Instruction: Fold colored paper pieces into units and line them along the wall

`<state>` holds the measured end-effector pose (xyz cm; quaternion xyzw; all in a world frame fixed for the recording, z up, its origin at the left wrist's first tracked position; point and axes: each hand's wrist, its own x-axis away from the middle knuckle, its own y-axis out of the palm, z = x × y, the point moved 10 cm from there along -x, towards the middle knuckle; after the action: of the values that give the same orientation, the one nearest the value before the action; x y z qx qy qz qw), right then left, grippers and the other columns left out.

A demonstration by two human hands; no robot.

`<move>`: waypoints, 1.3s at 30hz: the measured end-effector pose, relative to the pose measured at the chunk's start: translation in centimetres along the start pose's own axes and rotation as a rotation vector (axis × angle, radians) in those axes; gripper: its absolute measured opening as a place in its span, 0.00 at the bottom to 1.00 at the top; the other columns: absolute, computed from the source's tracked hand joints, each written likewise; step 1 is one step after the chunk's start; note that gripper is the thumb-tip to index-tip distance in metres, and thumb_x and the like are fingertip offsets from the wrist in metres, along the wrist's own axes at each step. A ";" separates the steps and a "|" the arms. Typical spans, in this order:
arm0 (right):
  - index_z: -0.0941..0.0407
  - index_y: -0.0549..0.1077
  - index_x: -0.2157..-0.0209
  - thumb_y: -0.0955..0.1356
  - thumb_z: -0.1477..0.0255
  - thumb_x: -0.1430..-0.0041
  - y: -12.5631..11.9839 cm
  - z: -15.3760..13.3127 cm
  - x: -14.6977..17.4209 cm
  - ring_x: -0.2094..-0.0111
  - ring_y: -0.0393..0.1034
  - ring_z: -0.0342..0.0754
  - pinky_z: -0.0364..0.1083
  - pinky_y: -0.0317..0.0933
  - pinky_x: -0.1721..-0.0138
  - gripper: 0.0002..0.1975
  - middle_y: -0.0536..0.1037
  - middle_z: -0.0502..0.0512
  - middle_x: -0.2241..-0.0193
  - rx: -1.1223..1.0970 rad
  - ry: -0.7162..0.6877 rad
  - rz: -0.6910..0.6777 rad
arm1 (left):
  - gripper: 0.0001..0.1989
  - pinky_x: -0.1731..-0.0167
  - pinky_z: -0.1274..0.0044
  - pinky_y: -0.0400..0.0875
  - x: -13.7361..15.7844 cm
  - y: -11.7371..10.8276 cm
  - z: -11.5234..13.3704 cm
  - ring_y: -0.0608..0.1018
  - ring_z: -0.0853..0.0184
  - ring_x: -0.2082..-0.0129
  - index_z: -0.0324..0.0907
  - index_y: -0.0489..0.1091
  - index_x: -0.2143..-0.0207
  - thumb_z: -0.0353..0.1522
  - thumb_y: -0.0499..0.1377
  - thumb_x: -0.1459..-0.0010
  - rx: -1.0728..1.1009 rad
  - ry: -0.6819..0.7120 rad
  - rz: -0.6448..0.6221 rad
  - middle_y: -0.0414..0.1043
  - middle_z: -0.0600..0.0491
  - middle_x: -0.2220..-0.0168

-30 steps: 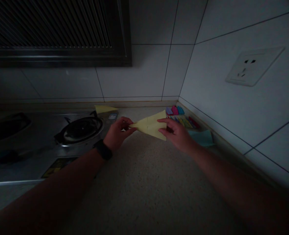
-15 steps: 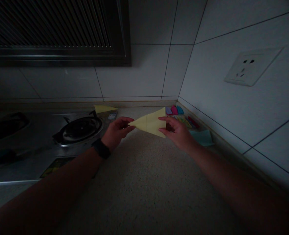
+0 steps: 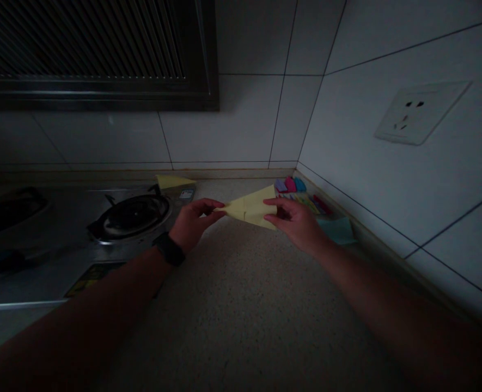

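A folded yellow paper plane [image 3: 246, 208] is held level above the counter, its narrow tip pointing left and its wide end right. My left hand [image 3: 197, 218], with a dark watch on the wrist, pinches the tip between thumb and fingers. At the wide end my right hand [image 3: 292, 218] grips the paper, thumb on the near side and fingers on the far side. Creases run across and along the paper. Its underside is hidden.
A gas stove [image 3: 130, 215] lies to the left under a range hood [image 3: 97, 54]. Another folded yellow paper [image 3: 173, 181] rests behind it. Coloured pieces [image 3: 290, 184] and a light-green sheet [image 3: 339, 230] lie by the right wall, below a socket [image 3: 422, 113].
The wide end's far edge has dropped slightly, so the paper looks narrower and a little tilted. Both hands keep their grip in nearly the same place.
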<state>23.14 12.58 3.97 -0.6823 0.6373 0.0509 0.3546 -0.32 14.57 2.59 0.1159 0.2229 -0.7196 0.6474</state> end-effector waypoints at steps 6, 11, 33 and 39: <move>0.53 0.77 0.55 0.72 0.65 0.47 -0.3 -0.4 0.1 0.75 0.59 0.42 0.44 0.56 0.75 0.16 0.70 0.49 0.75 0.077 -0.030 0.033 | 0.11 0.72 0.78 0.65 0.0 -0.5 0.7 0.70 0.72 0.73 0.42 0.77 0.63 0.36 0.68 0.50 -0.191 0.099 0.041 0.77 0.51 0.65; 0.53 0.76 0.56 0.73 0.66 0.47 -0.3 -0.1 0.0 0.75 0.61 0.42 0.44 0.57 0.75 0.16 0.70 0.49 0.74 0.031 -0.011 0.018 | 0.11 0.72 0.78 0.67 0.1 -0.4 0.6 0.72 0.72 0.72 0.41 0.76 0.64 0.34 0.68 0.51 -0.093 0.071 0.027 0.77 0.52 0.66; 0.52 0.75 0.54 0.72 0.69 0.46 1.3 -1.9 0.7 0.55 0.73 0.50 0.52 0.66 0.51 0.16 0.78 0.55 0.56 0.048 -0.056 -0.032 | 0.13 0.74 0.78 0.67 0.9 1.3 1.6 0.72 0.71 0.72 0.42 0.76 0.60 0.36 0.66 0.47 -0.202 0.123 -0.057 0.78 0.49 0.62; 0.51 0.75 0.54 0.71 0.68 0.44 1.2 -2.3 0.7 0.56 0.73 0.50 0.53 0.66 0.51 0.14 0.78 0.55 0.56 0.057 -0.078 -0.016 | 0.13 0.77 0.81 0.65 1.2 1.0 3.1 0.70 0.72 0.72 0.45 0.76 0.58 0.34 0.67 0.48 -0.378 0.243 -0.025 0.74 0.52 0.65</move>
<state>21.33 10.83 4.83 -0.6744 0.6188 0.0565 0.3988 0.86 12.01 4.59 0.0755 0.4318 -0.6537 0.6169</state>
